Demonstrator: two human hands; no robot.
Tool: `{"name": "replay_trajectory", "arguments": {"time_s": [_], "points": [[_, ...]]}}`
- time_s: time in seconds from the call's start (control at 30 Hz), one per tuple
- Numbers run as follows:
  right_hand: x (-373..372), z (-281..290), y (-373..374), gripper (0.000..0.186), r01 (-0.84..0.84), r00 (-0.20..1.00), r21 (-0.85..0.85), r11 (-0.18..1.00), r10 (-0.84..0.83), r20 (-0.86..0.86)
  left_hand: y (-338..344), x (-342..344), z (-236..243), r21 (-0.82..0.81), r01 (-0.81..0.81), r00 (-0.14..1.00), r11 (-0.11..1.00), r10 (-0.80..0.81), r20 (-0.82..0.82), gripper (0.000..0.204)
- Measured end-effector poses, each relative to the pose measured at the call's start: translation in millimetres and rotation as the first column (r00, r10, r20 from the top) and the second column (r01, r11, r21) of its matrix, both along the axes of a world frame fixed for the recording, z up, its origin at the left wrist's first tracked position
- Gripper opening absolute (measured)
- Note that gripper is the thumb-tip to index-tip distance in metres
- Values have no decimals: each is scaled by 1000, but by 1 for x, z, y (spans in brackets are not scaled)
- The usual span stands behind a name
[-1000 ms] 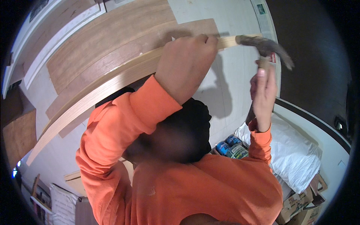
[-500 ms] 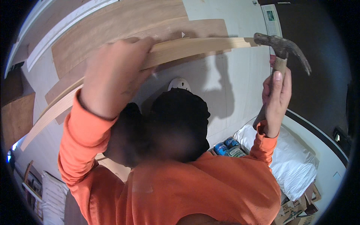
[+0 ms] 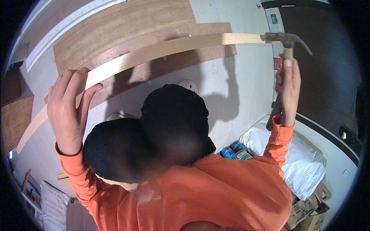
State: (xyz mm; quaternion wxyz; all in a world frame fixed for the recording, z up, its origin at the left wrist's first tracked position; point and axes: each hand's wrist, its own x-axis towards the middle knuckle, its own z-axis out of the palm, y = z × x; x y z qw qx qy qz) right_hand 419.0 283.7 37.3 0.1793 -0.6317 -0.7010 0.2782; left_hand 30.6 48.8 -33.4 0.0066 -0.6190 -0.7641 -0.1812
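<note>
A long, pale wooden strip runs across in front of me, looking bowed in this wide view. Toward its left end, my left hand has its fingers over one edge and the thumb on the other side. Upright in my right hand is a claw hammer, its fingers closed round the handle and the thumb lying along it. The hammer's head is against or just over the strip's right end; exact contact cannot be made out. The claw points right.
Brown wood panels lie on the pale floor beyond the strip. My black-clad knees and a white shoe are below it. At right are blue cans, a white sack and cardboard boxes.
My left hand has slid left and down along the strip, uncovering its middle. My right hand and the hammer have shifted slightly, the hand rising a little.
</note>
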Motion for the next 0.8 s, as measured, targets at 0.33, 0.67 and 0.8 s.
{"name": "replay_trajectory", "arguments": {"time_s": [0.33,0.67,0.8], "points": [[-11,-5,-8,43,-62,989,50,997,55,136,4,-1,-7,36,9,997,999,-6,-74,37],[-20,-13,-24,40,-28,1000,101,994,27,16,4,-5,-8,83,5,998,997,0,-60,40],[-27,-14,-30,39,-105,993,81,991,99,71,6,-9,-10,124,20,998,992,-12,-58,40]]}}
